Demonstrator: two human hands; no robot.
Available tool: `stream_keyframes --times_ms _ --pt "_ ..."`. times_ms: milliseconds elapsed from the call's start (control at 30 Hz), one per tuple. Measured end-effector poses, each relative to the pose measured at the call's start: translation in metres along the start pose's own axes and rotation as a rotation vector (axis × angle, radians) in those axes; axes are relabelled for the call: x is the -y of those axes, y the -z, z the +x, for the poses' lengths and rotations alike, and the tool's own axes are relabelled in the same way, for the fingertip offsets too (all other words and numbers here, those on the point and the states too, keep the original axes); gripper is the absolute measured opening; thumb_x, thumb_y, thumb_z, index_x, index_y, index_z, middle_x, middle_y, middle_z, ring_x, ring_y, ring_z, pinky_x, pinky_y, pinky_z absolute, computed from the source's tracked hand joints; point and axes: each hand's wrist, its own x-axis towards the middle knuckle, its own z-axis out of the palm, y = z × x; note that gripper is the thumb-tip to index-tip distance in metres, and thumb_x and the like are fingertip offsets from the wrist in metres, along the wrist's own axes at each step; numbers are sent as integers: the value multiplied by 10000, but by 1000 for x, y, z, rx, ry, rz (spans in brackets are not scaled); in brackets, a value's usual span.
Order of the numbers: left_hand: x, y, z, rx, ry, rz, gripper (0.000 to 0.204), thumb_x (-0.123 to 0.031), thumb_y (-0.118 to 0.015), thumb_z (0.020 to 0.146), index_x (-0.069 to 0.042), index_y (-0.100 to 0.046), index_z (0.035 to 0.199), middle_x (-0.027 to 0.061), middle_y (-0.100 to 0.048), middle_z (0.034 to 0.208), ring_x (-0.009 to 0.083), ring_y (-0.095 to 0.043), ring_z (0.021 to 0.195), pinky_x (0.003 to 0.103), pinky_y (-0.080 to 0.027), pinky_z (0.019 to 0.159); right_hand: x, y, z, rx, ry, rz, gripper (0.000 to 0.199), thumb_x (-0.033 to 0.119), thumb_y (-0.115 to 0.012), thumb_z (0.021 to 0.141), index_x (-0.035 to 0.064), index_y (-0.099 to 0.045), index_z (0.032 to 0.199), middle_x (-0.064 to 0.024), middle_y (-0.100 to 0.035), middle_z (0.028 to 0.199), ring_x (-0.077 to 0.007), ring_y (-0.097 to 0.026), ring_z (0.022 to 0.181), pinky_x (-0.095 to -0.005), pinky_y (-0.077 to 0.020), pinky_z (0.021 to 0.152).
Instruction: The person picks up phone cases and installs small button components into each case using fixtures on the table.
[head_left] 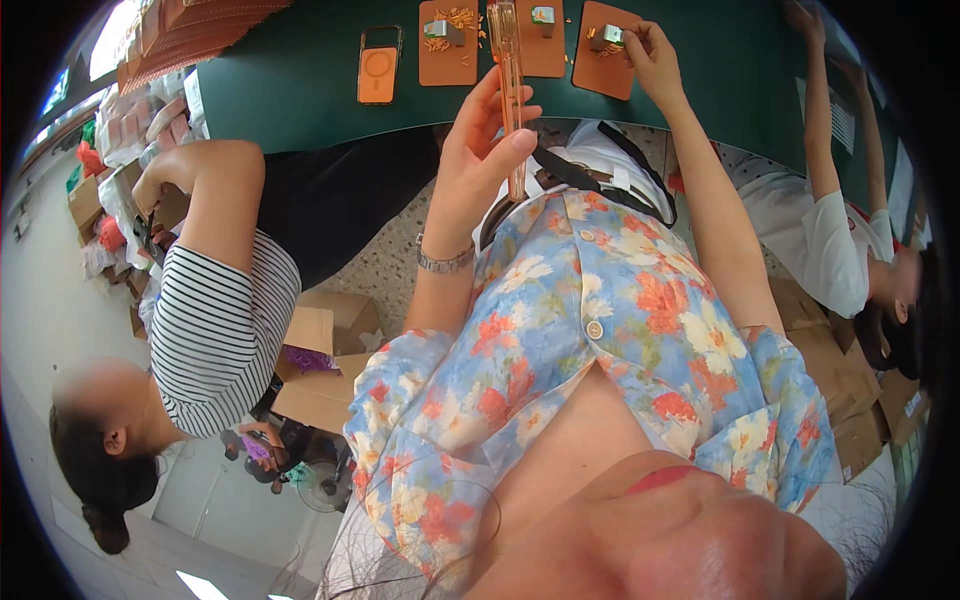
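Observation:
My left hand [470, 150] grips a clear, orange-tinted phone case [512, 120] and holds it edge-on, upright above the near edge of the table. My right hand [656, 68] is at the rightmost brown pad [600, 82]. Its thumb and forefinger pinch beside a small white-and-green block [607, 37] on that pad; whatever sits between the fingertips is too small to make out. Left of the raised case, another phone case [378, 72], orange with a ring on its back, lies on the table.
Two more brown pads, a left one [448, 72] strewn with small orange pieces and a middle one [545, 58], lie on the green table [300, 95]. A person in stripes [225, 320] stands left, another in white [825, 240] works right. Cardboard boxes [325, 370] stand behind.

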Motion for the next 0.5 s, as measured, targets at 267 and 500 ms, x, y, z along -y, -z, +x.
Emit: stream_keyframes --times_ms 267,500 --pt "5 3 2 30 25 -6 602 -241 -603 919 26 -375 1408 189 -522 1323 266 -560 1187 393 -505 957 7 -3 9 33 -16 125 209 216 -605 966 24 -602 1049 3 -618 797 -57 -586 698 -204 -474 607" --pt "6 9 2 30 14 -7 606 -252 -603 928 18 -368 1416 189 -519 1330 266 -561 1187 394 -500 961 2 -6 5 62 45 171 183 211 -610 964 35 -595 1016 3 -620 790 -57 -582 682 -201 -468 600"
